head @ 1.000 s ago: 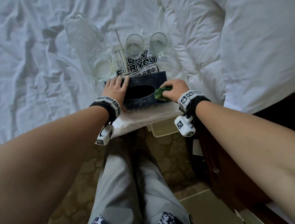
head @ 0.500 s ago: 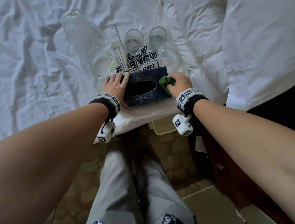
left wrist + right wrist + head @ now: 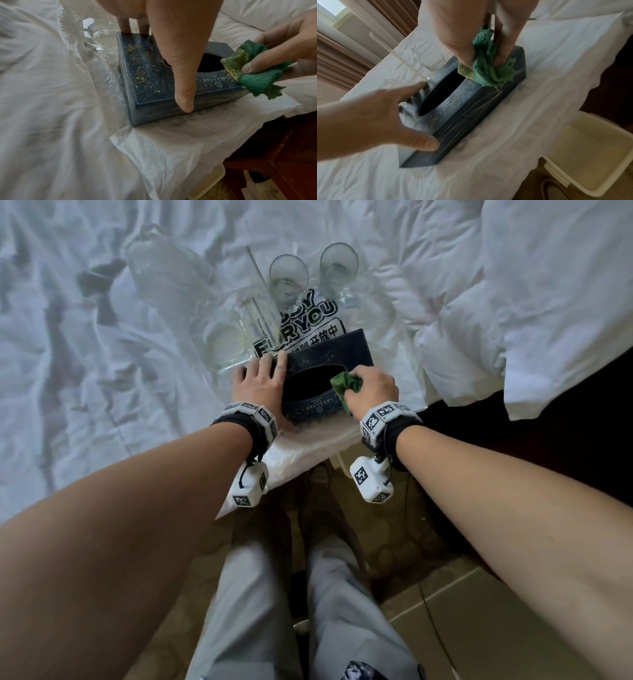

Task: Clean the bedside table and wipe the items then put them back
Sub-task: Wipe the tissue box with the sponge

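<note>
A dark blue tissue box with an oval opening and yellow specks on its top lies on a plastic sheet on the bed. My left hand grips its left end, thumb on the near side and fingers over the far edge. My right hand holds a bunched green cloth and presses it on the box's top, at the right rim of the opening.
Behind the box stand two drinking glasses, a clear "FOR YOU" sign and a glass dish. A white bin sits on the floor below the bed edge. The dark wooden bedside table is on the right.
The right hand has rubbed the cloth over the box's right end, from the near corner to the far side and now inward to the opening's rim. The left hand has kept its hold.
</note>
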Motion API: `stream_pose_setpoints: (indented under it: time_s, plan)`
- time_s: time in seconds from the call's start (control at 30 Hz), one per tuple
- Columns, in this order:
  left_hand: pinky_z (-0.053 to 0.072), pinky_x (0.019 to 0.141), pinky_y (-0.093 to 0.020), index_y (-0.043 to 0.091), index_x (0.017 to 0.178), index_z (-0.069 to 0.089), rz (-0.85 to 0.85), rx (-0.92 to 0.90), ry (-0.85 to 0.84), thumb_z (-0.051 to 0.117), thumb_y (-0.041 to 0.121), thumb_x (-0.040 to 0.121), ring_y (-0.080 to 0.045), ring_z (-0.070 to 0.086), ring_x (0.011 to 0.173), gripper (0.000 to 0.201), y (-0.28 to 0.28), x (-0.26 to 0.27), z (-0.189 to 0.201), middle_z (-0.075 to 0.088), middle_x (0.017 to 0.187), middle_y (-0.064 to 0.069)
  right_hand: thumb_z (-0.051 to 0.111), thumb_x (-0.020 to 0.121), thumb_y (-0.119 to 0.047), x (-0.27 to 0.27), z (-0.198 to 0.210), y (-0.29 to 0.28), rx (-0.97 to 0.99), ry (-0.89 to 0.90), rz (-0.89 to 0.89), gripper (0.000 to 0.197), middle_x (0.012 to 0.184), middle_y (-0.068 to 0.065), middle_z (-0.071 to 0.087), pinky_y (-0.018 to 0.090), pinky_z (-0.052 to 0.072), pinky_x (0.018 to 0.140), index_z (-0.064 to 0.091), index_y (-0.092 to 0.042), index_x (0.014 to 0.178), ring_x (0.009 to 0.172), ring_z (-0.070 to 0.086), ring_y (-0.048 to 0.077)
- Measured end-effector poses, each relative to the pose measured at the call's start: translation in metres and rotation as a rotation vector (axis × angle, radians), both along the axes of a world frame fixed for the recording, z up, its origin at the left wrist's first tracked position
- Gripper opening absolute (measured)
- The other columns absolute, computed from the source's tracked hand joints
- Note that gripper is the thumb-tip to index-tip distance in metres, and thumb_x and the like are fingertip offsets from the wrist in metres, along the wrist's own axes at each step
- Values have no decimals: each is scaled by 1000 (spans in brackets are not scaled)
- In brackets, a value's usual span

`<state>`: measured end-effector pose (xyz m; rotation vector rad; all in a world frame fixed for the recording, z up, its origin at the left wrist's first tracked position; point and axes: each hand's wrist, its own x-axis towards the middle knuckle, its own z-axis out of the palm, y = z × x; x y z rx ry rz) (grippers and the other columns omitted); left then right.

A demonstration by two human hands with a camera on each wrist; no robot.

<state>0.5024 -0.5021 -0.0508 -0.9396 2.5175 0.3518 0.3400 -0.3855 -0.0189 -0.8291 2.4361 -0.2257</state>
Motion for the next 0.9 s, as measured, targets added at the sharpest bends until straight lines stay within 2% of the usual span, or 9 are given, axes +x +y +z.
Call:
stream_pose_setpoints:
  time_s: [0.17, 0.4, 0.5, 0.6, 0.77, 0.9]
  plan:
    - [21, 116, -47, 12, 154, 1, -15, 3, -15, 84, 65, 47, -33, 23, 140, 145, 1, 0, -1, 21, 153, -13, 63, 82, -14, 41, -5, -8, -46, -3, 4, 28, 108, 6, 64, 37, 51, 82, 68, -20, 109, 100, 60, 30]
    - [4, 122, -44, 5, 153, -7, -46, 94, 40, 83, 58, 58, -30, 0, 149, 141, -8, 16, 0, -1, 162, -13, 62, 83, -15, 51, -4, -5, -79, 4, -12, 25, 107, 7, 61, 40, 52, 80, 66, -16, 107, 97, 60, 31]
    - [4, 121, -47, 4, 153, 0, -37, 64, 62, 82, 65, 52, -34, 1, 148, 144, -12, 32, 2, 2, 161, -16, 64, 82, -15, 47, -3, -4, -100, -19, -53, 29, 110, 7, 62, 32, 50, 81, 67, -16, 111, 98, 60, 27]
    - [9, 120, -50, 5, 152, 6, -12, 66, 87, 81, 72, 45, -36, 5, 147, 146, -16, 44, 3, 7, 159, -16, 63, 82, -15, 41, -4, -3, -124, 17, -159, 30, 112, 5, 62, 25, 43, 77, 66, -17, 113, 99, 60, 24]
    - [21, 118, -46, 6, 151, 10, 74, 108, 162, 84, 69, 43, -37, 19, 141, 146, -12, 51, -2, 19, 153, -18, 63, 84, -13, 46, -8, -6, -88, 43, -172, 29, 115, 5, 60, 27, 43, 76, 64, -16, 112, 101, 59, 26]
    - [13, 121, -42, 1, 152, 5, 98, 150, 191, 86, 63, 49, -35, 12, 145, 145, -7, 54, -5, 17, 156, -19, 65, 83, -12, 71, -13, -8, -123, 42, -112, 22, 111, 5, 61, 30, 48, 73, 66, -13, 106, 98, 59, 26]
